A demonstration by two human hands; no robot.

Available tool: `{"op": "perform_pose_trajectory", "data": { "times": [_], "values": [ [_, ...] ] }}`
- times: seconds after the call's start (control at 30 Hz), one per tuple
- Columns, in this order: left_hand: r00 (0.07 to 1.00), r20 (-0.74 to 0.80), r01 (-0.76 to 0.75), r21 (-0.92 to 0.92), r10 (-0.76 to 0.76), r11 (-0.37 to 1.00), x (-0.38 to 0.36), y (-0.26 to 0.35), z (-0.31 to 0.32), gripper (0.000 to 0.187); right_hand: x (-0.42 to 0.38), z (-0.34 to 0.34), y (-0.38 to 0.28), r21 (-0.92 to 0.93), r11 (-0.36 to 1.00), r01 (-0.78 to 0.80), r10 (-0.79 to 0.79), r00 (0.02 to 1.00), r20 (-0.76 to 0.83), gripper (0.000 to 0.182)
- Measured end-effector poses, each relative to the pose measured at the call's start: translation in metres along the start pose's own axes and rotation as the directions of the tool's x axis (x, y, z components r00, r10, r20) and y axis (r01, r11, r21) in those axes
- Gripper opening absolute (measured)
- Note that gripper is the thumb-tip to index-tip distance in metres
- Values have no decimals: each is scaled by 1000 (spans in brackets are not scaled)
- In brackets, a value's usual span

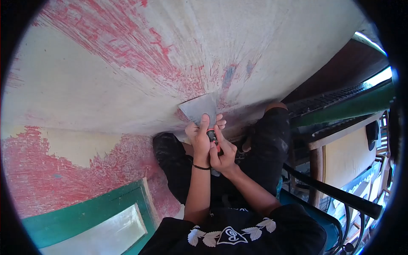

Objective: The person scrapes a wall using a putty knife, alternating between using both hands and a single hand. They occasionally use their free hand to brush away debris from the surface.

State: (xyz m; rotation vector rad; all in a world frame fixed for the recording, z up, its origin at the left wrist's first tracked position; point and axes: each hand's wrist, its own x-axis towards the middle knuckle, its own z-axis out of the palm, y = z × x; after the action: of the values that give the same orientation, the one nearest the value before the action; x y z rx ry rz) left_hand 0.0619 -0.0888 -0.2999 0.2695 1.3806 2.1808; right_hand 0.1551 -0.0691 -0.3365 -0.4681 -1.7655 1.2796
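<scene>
Both hands are on a wide scraper (198, 107) in front of the wall, its flat metal blade pointing up and away from me. My left hand (199, 138) is closed on it, thumb laid along the base of the blade and fingers behind. On the black and red handle (212, 136), my right hand (224, 154) grips from the right side, fingers curled round it. The blade's far edge overlaps a patch of scratched red and white on the wall (140, 95).
My bent knees (272, 131) flank the hands. Below left is a green frame (85, 214) with a pale pane. A chair with a black armrest (335, 193) stands at right, near a wooden piece with a tan panel (346, 151). A green beam (344, 108) runs along the upper right.
</scene>
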Motion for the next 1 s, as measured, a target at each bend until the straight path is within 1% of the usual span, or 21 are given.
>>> {"op": "perform_pose_trajectory", "data": {
  "times": [0.07,0.1,0.13,0.2,0.23,0.3,0.33,0.37,0.4,0.5,0.53,0.63,0.7,0.73,0.83,0.93,1.0],
  "values": [
    [1000,-13,-17,15,17,1000,6,-11,-4,37,-1,-1,11,-26,1000,-2,3,1000,17,51],
    [1000,-14,-23,23,23,999,6,-16,-5,36,2,3,19,-13,997,72,-73,996,-52,50],
    [999,-47,-16,26,17,1000,1,-20,-7,37,-1,1,22,0,996,88,-88,995,-54,50],
    [996,-92,-15,37,19,999,0,-7,6,37,12,0,17,25,990,140,-138,988,-77,48],
    [996,-50,-76,24,77,997,14,3,17,38,22,-2,9,3,983,183,-182,980,-83,47],
    [989,-29,-142,17,142,990,5,27,28,39,38,-6,-11,46,988,146,-142,987,-76,47],
    [991,-46,-123,16,123,992,0,25,25,39,39,-7,-18,70,990,123,-119,991,-64,46],
    [992,-50,-116,9,116,993,0,21,23,38,30,-9,-13,1,998,59,-59,998,-1,47],
    [993,-47,-108,3,108,994,3,14,19,38,22,-5,-4,10,996,89,-89,995,-34,47],
    [998,-52,-37,69,41,997,2,-25,-8,37,3,7,29,3,988,155,-154,981,-117,48],
    [998,-53,-20,87,25,996,4,-33,-15,37,-5,5,32,4,993,117,-116,989,-91,48],
    [996,-69,-59,75,64,995,2,-3,8,38,7,-4,11,10,999,31,-31,999,-19,47],
    [997,-63,-36,54,39,998,-1,0,5,38,9,-8,-5,18,999,-36,36,999,18,46],
    [998,-51,-37,36,39,999,0,0,6,38,5,-7,-2,27,999,-28,28,1000,14,46],
    [998,-55,-13,12,14,1000,3,-24,-11,38,-2,-3,11,44,999,2,-1,1000,-4,47],
    [995,-104,4,49,1,999,-3,-7,-1,39,0,0,14,36,999,16,-16,1000,-13,47],
    [994,-107,14,40,-10,999,-4,-8,-5,37,-4,-1,-2,21,1000,7,-7,1000,-13,47]
  ]
}}
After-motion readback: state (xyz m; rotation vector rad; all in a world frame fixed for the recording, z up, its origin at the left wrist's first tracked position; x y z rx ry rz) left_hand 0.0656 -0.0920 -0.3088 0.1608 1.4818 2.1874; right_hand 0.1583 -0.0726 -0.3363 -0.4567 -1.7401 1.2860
